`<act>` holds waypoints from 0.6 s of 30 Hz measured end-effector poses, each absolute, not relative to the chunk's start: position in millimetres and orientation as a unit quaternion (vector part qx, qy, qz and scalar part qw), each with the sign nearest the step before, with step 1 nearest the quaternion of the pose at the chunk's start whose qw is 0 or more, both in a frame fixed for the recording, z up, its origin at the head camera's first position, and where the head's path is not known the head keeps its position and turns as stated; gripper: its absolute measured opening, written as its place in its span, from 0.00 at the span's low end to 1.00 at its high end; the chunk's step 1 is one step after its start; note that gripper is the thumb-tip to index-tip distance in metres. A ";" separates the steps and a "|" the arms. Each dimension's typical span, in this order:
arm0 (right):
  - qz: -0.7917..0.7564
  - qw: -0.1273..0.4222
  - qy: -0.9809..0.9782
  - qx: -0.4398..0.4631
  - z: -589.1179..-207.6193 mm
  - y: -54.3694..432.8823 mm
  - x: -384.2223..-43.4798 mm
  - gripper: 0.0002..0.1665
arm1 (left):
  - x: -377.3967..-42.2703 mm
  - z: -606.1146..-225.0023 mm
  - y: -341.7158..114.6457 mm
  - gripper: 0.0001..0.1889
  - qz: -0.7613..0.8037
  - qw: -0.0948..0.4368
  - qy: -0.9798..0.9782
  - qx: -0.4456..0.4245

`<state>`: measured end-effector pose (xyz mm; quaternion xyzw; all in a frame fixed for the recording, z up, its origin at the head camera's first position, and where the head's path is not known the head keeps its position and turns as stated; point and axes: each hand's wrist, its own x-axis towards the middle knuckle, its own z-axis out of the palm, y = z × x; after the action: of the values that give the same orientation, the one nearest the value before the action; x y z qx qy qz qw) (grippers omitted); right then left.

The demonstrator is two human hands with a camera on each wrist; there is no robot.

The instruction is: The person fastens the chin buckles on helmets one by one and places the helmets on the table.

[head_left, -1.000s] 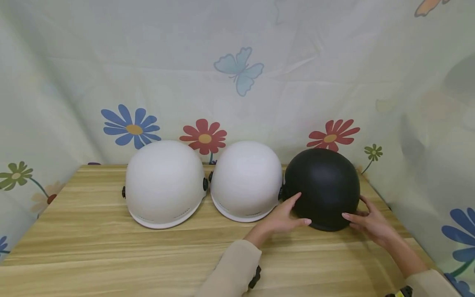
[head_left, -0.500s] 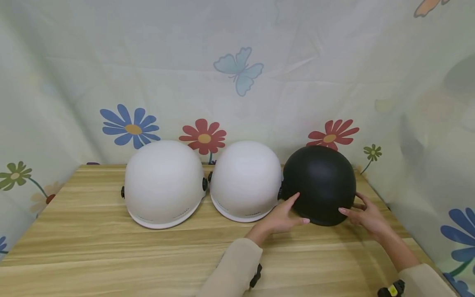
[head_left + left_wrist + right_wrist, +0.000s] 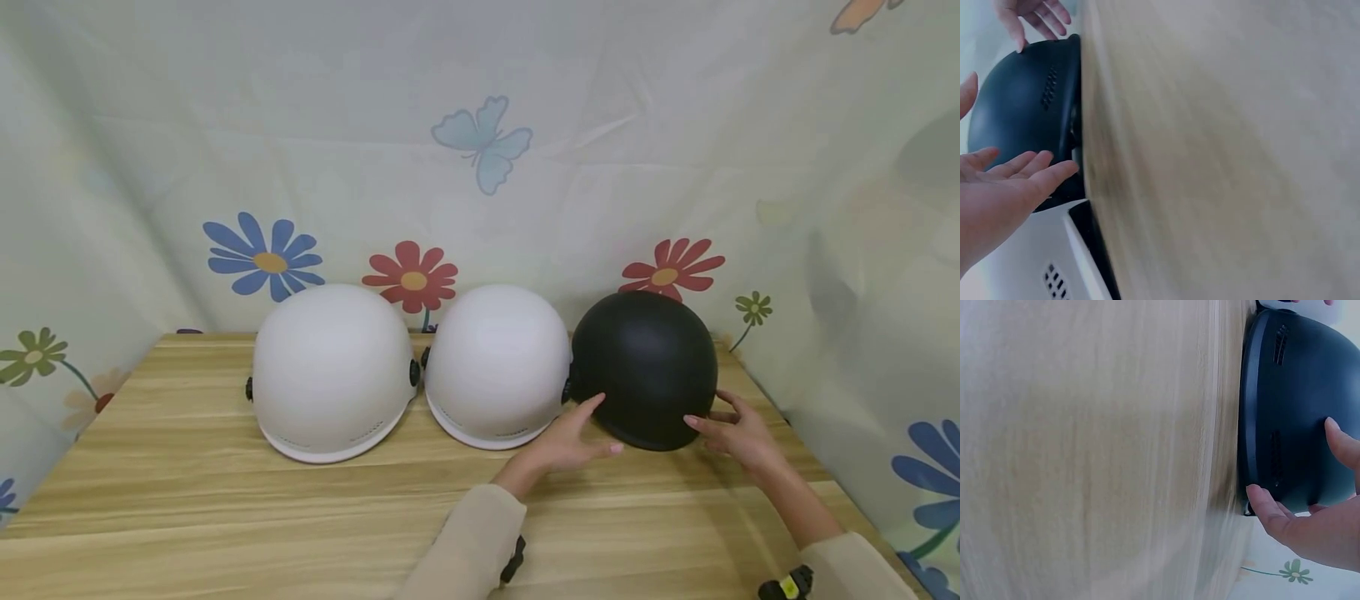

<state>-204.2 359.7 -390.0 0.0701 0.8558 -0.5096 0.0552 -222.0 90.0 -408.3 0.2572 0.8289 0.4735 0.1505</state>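
At the right end of a row of helmets, a black helmet (image 3: 645,371) sits on the wooden table, its front rim toward me. My left hand (image 3: 562,442) is at its front left, fingers extended and thumb spread; the left wrist view shows the palm turned up beside the shell. On the other side, my right hand (image 3: 738,442) touches the helmet with straightish fingers at the right edge and the thumb (image 3: 1333,425) against the shell. A white helmet (image 3: 497,362) stands directly left of the black one, close by my left hand.
Another white helmet (image 3: 333,371) completes the row at the left. Behind the helmets rises a cloth backdrop (image 3: 315,167) printed with flowers and a butterfly, and it also runs along the right side. Bare wood-grain table (image 3: 262,525) lies in front.
The black helmet has shifted back and slightly left, close in beside the middle white helmet. My right hand has moved with it a little; my left hand has barely moved.
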 end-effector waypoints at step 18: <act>-0.491 -0.019 0.870 0.036 -373.0 342.7 -190.3 0.39 | -215.1 -399.2 69.9 0.32 0.469 0.142 0.834 0.255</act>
<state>-190.3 342.7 -373.0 0.0358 0.8701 -0.4912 -0.0193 -215.1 69.9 -399.2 0.2552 0.8336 0.4689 0.1421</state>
